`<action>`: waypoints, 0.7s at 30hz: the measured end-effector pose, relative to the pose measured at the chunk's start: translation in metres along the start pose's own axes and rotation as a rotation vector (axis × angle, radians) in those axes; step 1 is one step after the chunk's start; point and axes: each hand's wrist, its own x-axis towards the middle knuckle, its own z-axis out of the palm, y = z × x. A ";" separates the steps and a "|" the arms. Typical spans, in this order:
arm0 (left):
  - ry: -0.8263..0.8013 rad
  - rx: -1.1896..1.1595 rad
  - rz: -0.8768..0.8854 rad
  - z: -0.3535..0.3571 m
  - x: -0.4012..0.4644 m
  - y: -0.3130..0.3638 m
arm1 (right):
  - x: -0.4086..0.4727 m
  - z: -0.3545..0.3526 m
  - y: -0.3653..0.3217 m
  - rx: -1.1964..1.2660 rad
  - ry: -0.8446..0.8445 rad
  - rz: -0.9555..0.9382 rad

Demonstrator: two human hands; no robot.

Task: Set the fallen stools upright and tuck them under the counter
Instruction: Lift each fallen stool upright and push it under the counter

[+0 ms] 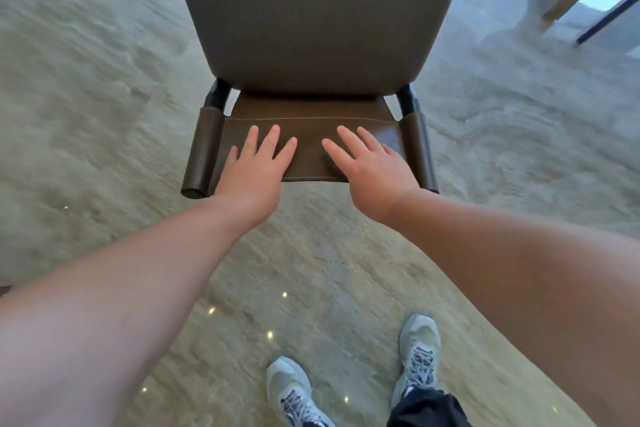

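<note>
Your left hand point(252, 170) and right hand point(369, 173) lie flat, fingers straight and spread, pressing the brown backrest of the stool point(311, 135), which stands upright on the floor point(104, 114) before your shoes point(419, 354).

Bare forearms, pale grey laced sneakers point(420, 350), dark trouser leg point(427, 407).

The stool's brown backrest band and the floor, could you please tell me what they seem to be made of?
The backrest band looks like smooth brown leather or faux leather: slight sheen and a stitched seam. The floor looks like polished veined stone or tile; small lights reflect in it.
</note>
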 end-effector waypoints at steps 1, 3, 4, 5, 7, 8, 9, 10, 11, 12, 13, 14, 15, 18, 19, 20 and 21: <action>0.006 0.001 0.004 -0.016 0.002 -0.003 | 0.002 -0.017 0.000 -0.001 0.004 0.014; 0.022 0.000 0.020 -0.047 0.005 -0.007 | 0.004 -0.048 0.000 -0.004 0.012 0.044; 0.035 0.000 0.029 -0.061 0.006 -0.009 | 0.006 -0.061 0.000 -0.011 0.022 0.047; 0.048 0.006 0.039 -0.074 0.008 -0.010 | 0.007 -0.073 0.001 -0.020 0.034 0.045; 0.072 0.023 0.060 -0.098 0.013 -0.013 | 0.010 -0.095 0.005 -0.035 0.057 0.040; 0.087 0.028 0.072 -0.109 0.016 -0.015 | 0.012 -0.105 0.008 -0.042 0.067 0.037; 0.109 0.033 0.080 -0.119 0.020 -0.017 | 0.015 -0.115 0.011 -0.054 0.081 0.026; 0.137 0.045 0.088 -0.130 0.025 -0.019 | 0.019 -0.126 0.015 -0.075 0.100 0.007; 0.165 0.064 0.100 -0.141 0.029 -0.021 | 0.022 -0.138 0.019 -0.105 0.123 -0.020; 0.195 0.086 0.117 -0.152 0.033 -0.021 | 0.026 -0.150 0.024 -0.140 0.153 -0.051; 0.227 0.108 0.136 -0.163 0.038 -0.022 | 0.030 -0.163 0.030 -0.176 0.186 -0.084; 0.259 0.126 0.158 -0.176 0.043 -0.023 | 0.034 -0.175 0.036 -0.206 0.218 -0.112; 0.289 0.138 0.182 -0.190 0.048 -0.024 | 0.039 -0.189 0.042 -0.225 0.244 -0.132; 0.394 0.130 0.229 -0.237 0.067 -0.026 | 0.058 -0.230 0.059 -0.201 0.303 -0.156; 0.422 0.119 0.231 -0.252 0.073 -0.027 | 0.065 -0.244 0.065 -0.195 0.318 -0.171; 0.434 0.106 0.220 -0.267 0.080 -0.027 | 0.073 -0.258 0.071 -0.199 0.331 -0.188; 0.441 0.087 0.201 -0.282 0.088 -0.028 | 0.081 -0.273 0.077 -0.210 0.341 -0.199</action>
